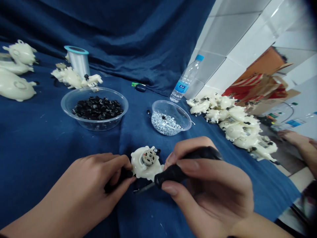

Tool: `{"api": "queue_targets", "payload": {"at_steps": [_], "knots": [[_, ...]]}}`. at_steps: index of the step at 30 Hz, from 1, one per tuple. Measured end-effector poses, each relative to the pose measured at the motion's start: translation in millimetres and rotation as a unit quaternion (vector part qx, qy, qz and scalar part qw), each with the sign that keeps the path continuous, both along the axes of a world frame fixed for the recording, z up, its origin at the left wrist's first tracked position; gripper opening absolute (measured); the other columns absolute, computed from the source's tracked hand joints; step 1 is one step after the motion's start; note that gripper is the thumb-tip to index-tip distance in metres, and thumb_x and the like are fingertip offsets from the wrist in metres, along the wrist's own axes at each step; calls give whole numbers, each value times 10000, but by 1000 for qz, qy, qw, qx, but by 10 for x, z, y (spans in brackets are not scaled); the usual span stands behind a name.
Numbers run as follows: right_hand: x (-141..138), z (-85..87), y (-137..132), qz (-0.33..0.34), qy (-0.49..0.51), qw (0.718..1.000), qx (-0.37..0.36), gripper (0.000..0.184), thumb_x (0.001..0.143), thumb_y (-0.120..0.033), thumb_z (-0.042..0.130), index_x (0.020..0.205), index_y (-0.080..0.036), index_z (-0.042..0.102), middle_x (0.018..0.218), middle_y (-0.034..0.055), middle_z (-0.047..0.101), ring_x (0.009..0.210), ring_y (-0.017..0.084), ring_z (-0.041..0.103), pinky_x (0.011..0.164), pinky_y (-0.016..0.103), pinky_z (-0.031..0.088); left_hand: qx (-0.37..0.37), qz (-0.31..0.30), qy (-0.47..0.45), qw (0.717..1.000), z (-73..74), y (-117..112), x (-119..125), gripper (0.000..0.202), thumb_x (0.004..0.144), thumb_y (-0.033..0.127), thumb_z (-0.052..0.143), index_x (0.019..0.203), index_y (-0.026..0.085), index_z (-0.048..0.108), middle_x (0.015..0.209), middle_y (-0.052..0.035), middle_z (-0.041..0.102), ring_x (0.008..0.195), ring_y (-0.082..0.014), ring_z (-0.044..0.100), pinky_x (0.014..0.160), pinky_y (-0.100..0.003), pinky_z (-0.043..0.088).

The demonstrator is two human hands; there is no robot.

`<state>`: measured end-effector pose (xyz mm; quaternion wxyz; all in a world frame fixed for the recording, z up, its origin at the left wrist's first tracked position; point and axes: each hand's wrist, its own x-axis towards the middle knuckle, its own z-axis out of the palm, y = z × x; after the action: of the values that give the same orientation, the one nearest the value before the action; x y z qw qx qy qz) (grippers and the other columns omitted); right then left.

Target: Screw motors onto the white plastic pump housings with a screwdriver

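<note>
My left hand [99,178] is closed, its thumb and fingers pinching the left edge of a cream plastic pump housing [138,168] with a round metal motor [149,157] on top. Something black shows under the curled fingers; I cannot make out what it is. In my right hand [210,185] a screwdriver [173,175] is gripped by its black handle, the fingers wrapped round it. Its shaft points left, passing just below the housing's near edge. The tip is near a small dark piece, and I cannot tell whether they touch.
Behind stand a clear bowl [94,124] of small black parts and a smaller bowl [170,130] of screws. A water bottle [182,86] leans rightward in view. Similar cream housings [232,122] are heaped right, others left beside a spool [79,62]. Another person's hand [293,138] shows far right.
</note>
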<state>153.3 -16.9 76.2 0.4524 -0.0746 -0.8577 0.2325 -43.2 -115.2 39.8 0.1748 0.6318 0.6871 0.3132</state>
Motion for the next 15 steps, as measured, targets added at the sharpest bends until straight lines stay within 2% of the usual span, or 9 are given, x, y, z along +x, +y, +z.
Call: {"api": "queue_targets", "payload": {"at_steps": [4,9,15], "knots": [[-35,-9,53,22,-4,1000,-9,524,886,-78,768,1319,-304,580,1128,-36,772,877,171,679,758,366,646,0,10,-8,1000,19,38,9,137,879,354,616,792,277,690,561,48,571,585,-162,615,565,-236,435],[-113,9,118,104,68,992,-16,534,784,93,674,1270,-125,637,1116,75,747,901,195,654,766,387,633,-3,13,8,1000,-14,4,0,129,874,355,623,839,280,721,578,49,604,559,-153,609,538,-242,413],[-115,11,105,113,52,990,-63,603,790,124,632,1322,-158,620,1092,75,699,940,202,625,769,377,598,3,-12,57,998,-72,-41,-33,109,891,314,622,864,290,724,620,82,623,506,-114,589,518,-264,375]]}}
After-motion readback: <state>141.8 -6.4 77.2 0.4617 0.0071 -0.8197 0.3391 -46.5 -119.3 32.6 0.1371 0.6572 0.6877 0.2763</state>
